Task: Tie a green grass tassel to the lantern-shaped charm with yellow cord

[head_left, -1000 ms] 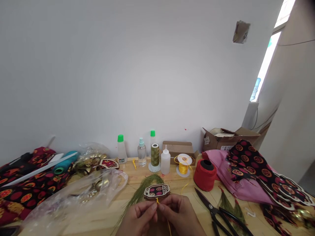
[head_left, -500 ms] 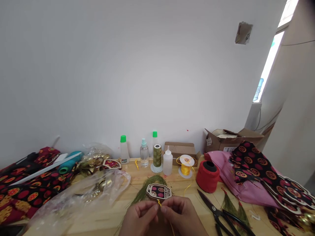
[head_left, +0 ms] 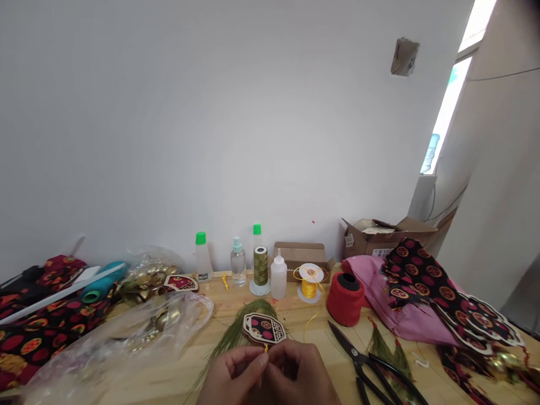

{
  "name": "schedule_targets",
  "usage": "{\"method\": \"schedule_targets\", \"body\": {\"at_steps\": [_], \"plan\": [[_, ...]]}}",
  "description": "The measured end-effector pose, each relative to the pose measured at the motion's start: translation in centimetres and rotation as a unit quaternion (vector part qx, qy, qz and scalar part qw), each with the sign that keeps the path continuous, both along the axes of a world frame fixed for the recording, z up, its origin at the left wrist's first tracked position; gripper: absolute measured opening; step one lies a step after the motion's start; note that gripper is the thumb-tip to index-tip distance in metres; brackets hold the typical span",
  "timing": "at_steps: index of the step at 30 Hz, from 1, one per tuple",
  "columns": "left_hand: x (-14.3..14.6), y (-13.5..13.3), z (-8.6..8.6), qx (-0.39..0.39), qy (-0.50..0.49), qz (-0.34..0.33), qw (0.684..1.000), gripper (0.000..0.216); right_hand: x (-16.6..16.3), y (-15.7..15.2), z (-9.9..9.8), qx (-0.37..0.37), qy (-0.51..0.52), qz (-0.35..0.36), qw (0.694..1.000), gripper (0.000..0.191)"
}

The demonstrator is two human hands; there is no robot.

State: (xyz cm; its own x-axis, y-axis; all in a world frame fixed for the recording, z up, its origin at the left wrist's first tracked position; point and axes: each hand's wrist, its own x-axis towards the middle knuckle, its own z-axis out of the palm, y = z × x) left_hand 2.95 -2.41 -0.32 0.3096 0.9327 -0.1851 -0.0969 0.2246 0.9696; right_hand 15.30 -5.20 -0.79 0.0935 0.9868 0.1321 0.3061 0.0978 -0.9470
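At the front middle of the table, my left hand (head_left: 237,374) and my right hand (head_left: 299,371) meet fingertip to fingertip. Both are closed in a pinch on a short yellow cord (head_left: 266,348). The cord comes off the lower edge of a pendant (head_left: 265,328) with a pale cut-out frame and a dark patterned fabric inlay. Just beyond my fingers the pendant lies on a green tassel (head_left: 236,329), whose strands fan out to the left. How the cord runs between my fingertips is hidden.
Black-handled scissors (head_left: 358,360) lie on the right beside green tassels (head_left: 388,351). Behind stand a red thread cone (head_left: 346,301), a yellow cord spool (head_left: 310,288), a white squeeze bottle (head_left: 278,277) and a green thread spool (head_left: 260,267). Plastic bags (head_left: 126,337) and patterned fabric (head_left: 42,337) cover the left.
The whole view has shifted slightly, so things sit further left. My fingers have drawn closer together over the yellow cord, and less of it shows.
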Motion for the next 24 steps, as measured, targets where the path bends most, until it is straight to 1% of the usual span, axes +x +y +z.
{"method": "schedule_targets", "body": {"at_steps": [3,7,8,11,14,16,21,24], "plan": [[-0.18,0.12,-0.05,0.002,0.007,-0.01,1.0,0.023,-0.27,-0.3,-0.16,0.035,-0.048,-0.014,0.998,0.02],[-0.27,-0.01,0.31,-0.002,0.031,-0.011,0.999,0.028,-0.28,-0.54,0.01,0.036,-0.065,0.036,0.997,0.019],[-0.27,-0.06,0.38,-0.004,0.036,-0.011,0.999,0.03,-0.25,-0.55,0.04,0.037,-0.066,0.039,0.996,0.019],[-0.28,-0.1,0.34,-0.009,0.036,-0.013,0.999,0.03,-0.23,-0.52,0.03,0.047,-0.068,0.017,0.996,0.018],[-0.29,0.0,0.15,-0.01,0.013,-0.009,1.0,0.028,-0.31,-0.45,-0.05,0.045,-0.071,-0.013,0.996,0.017],[-0.25,0.06,0.16,-0.018,-0.003,-0.003,1.0,0.028,-0.33,-0.4,-0.07,0.042,-0.068,-0.019,0.997,0.017],[-0.13,-0.07,0.64,-0.04,-0.012,-0.011,0.999,0.027,-0.11,-0.35,-0.06,0.022,-0.04,-0.005,0.999,0.017],[-0.19,-0.11,0.8,-0.03,0.001,-0.028,0.999,0.028,0.11,-0.32,-0.01,0.025,-0.027,0.019,0.999,0.018]]}}
